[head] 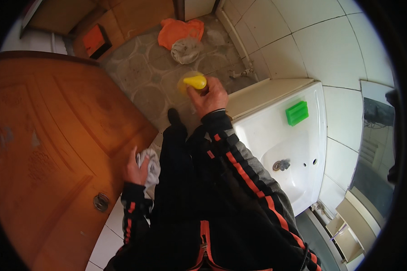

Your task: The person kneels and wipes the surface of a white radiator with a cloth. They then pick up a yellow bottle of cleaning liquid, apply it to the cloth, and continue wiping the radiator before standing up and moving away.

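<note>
My right hand (210, 96) grips a bottle with a yellow spray head (195, 82), held out over the tiled floor left of the sink cabinet. I see the bottle from above, so its body is mostly hidden under the head and my fingers. Low on the left, my left hand (135, 171) is closed around a crumpled white cloth (151, 167), close to the edge of the brown wooden door (78, 128).
To the right is a white washbasin (254, 135), with a green sponge or soap block (297, 113) on its rim and dark matter around its drain (280, 165). An orange bag (178, 32) and a clear plastic bag (186, 50) lie on the floor (146, 98). A pipe with a valve (246, 71) runs along the wall.
</note>
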The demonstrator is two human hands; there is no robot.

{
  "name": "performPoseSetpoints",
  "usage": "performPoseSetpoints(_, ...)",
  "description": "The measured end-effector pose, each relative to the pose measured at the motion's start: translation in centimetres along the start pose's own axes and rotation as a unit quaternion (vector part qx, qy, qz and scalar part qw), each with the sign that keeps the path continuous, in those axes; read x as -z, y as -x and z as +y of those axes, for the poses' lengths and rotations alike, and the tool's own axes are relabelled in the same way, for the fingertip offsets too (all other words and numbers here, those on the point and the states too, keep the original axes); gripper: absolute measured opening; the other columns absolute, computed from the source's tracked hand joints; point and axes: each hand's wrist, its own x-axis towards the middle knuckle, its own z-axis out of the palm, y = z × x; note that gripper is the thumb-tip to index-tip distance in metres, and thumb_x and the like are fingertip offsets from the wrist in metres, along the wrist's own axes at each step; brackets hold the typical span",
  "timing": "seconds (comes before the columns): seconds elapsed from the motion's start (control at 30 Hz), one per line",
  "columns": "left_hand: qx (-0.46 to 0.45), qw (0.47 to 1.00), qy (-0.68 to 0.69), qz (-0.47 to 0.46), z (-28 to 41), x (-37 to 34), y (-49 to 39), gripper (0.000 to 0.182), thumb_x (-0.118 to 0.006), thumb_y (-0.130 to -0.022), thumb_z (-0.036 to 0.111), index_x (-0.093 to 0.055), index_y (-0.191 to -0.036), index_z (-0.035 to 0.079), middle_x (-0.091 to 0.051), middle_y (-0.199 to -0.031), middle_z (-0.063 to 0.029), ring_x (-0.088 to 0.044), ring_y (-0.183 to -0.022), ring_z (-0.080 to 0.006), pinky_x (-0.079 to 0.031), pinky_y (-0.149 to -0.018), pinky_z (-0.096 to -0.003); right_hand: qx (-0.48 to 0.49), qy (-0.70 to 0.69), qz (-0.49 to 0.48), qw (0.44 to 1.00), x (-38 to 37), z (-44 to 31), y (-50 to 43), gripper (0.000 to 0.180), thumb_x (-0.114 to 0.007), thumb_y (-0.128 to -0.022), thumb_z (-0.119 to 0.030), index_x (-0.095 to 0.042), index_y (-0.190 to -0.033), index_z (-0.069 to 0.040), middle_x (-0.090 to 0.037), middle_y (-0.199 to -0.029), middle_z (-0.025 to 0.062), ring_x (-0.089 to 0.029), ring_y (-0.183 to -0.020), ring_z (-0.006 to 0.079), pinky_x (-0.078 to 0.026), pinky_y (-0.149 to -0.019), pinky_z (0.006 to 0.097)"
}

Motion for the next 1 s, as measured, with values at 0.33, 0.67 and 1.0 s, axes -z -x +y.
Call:
performPoseSetpoints(0.33,-0.066,0.985,0.153,-0.034,7.0,-2.2,-10.7,0.041,-0.066,-0.091,0.024,-0.061,-0.123,-0.001,-0.068,-0.112,-0.0169,-0.064,-0.103,-0.0235,-0.048,-0.092,-0.0339,-0.147,0.092,0.075,0.982,1.9,1.8,-6.8,0.039,-0.084,-0.068,-0.038,-0.064,-0.081,-0.007,-0.061,-0.065,0.0061,-0.063,-0.063,0.0278,-0.05,-0.062,0.0402)
performPoseSetpoints(0.67,-0.02,0.978,0.152,-0.139,8.4,-2.0,-14.6,0.04,-0.067,-0.092,0.029,-0.064,-0.119,0.001,-0.071,-0.105,-0.0146,-0.068,-0.096,-0.0215,-0.053,-0.084,-0.0334,-0.238,0.15,0.118,0.952,-1.0,7.1,-10.8,0.048,-0.083,-0.068,-0.045,-0.068,-0.091,-0.006,-0.072,-0.082,0.0105,-0.071,-0.077,0.0298,-0.054,-0.072,0.0403)
performPoseSetpoints(1.0,0.058,0.941,0.166,-0.289,10.7,-7.3,-27.1,0.04,-0.068,-0.091,0.03,-0.064,-0.119,0.002,-0.071,-0.104,-0.0168,-0.068,-0.095,-0.0242,-0.053,-0.082,-0.0363,-0.366,0.15,0.211,0.894,-9.4,22.2,-21.0,0.047,-0.082,-0.072,-0.038,-0.07,-0.103,-0.005,-0.073,-0.09,0.0142,-0.071,-0.084,0.0315,-0.054,-0.077,0.0406)
